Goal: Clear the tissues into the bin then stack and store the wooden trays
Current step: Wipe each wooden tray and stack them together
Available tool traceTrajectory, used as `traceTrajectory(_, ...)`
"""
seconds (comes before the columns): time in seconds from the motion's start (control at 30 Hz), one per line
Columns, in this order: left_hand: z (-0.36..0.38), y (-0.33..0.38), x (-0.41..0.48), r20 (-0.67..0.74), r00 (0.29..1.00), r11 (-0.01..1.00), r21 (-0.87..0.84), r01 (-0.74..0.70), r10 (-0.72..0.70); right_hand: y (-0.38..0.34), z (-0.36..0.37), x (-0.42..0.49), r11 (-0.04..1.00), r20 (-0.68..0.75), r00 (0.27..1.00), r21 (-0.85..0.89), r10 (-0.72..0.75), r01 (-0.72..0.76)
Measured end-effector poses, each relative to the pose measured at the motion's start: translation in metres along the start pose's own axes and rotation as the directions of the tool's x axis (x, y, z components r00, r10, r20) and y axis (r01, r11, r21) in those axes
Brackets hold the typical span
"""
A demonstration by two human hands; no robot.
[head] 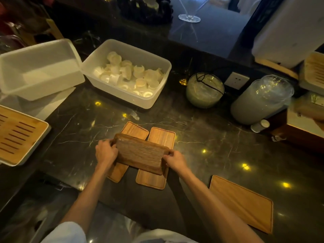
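Note:
I hold a dark wooden tray (140,153) between both hands, tilted with its underside up, above the counter's middle. My left hand (106,152) grips its left end and my right hand (175,161) grips its right end. Beneath it lie two lighter wooden trays side by side: the left one (135,130) and the right one (161,137), both partly covered by the held tray. A larger wooden tray (242,202) lies flat at the front right. No tissues or bin can be seen.
A white tub (157,95) with several small white cups stands behind the trays; an empty white tub (40,67) sits to its left. A slatted bamboo tray (19,135) is at the left edge. Glass jars (204,90) (261,100) stand at the right.

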State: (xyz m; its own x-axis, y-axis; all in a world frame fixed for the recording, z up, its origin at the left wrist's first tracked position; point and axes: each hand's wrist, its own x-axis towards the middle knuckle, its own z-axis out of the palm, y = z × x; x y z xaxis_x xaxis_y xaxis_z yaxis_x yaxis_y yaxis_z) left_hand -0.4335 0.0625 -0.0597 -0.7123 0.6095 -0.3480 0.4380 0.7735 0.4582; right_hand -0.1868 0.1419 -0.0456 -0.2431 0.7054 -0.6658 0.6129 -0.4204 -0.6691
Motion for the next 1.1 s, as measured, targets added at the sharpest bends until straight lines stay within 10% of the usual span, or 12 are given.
traceTrajectory(0.33,-0.044,0.047,-0.036,-0.091,0.982,0.952,-0.275,0.136,-0.166,-0.01,-0.023,-0.042,0.902,-0.053,0.998,0.43,-0.017,0.038)
traceTrajectory(0.6,-0.036,0.086,-0.141,0.407,0.896,0.619,-0.754,0.221,0.176,0.086,-0.135,-0.114,0.805,-0.229,0.973,0.58,0.016,0.123)
traceTrajectory(1.1,0.099,0.136,-0.249,0.76,0.582,0.885,-0.443,0.14,0.288,0.264,-0.224,-0.22,0.94,-0.344,0.937,0.335,0.057,0.066)
